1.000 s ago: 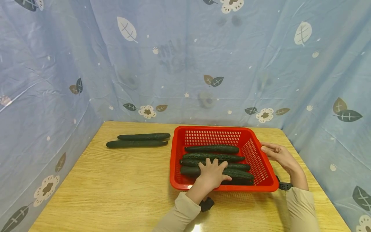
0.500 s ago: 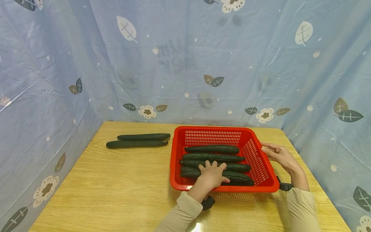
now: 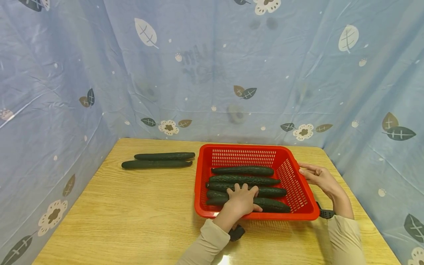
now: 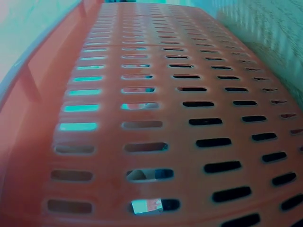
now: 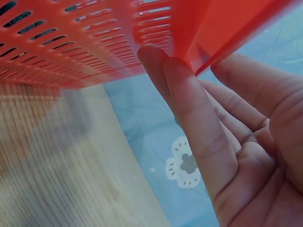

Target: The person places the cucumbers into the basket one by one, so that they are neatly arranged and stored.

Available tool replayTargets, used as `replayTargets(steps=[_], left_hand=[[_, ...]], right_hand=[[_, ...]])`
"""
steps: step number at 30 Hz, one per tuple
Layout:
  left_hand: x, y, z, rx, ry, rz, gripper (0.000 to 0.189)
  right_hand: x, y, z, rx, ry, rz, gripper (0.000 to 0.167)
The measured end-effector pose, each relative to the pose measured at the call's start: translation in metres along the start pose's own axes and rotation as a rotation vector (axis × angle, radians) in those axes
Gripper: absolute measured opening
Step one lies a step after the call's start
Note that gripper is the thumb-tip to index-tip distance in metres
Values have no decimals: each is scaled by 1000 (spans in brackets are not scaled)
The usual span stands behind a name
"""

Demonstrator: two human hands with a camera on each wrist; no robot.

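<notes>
While your right hand (image 3: 326, 182) pinched the red basket (image 3: 261, 215) at its right edge, your left hand (image 3: 241, 200) lay fingers-spread over the nearest cucumber (image 3: 274, 205) inside; whether it gripped that cucumber, I could not tell. Other cucumbers (image 3: 244, 179) lay alongside, farther back, and a separate pair of cucumbers (image 3: 157, 164) rested far left on the desk (image 3: 126, 209).

Basket (image 3: 245, 147) on table (image 3: 132, 206), cucumbers (image 3: 244, 180) inside; two more cucumbers (image 3: 157, 164) left of it.
</notes>
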State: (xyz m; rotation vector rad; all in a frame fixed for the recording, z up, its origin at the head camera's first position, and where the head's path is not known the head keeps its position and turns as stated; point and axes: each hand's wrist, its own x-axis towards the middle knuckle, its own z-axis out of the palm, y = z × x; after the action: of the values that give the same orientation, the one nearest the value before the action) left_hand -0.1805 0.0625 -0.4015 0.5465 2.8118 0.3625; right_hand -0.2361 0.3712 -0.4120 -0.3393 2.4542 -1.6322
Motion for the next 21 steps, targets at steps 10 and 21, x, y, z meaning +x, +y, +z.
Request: replayTargets(steps=[10, 21], left_hand=[[-4, -2, -5, 18, 33, 31, 45], [-10, -14, -11, 81, 59, 113, 45]], right_hand=[[0, 0, 1, 2, 12, -2, 54], [0, 1, -1, -3, 11, 8, 54]])
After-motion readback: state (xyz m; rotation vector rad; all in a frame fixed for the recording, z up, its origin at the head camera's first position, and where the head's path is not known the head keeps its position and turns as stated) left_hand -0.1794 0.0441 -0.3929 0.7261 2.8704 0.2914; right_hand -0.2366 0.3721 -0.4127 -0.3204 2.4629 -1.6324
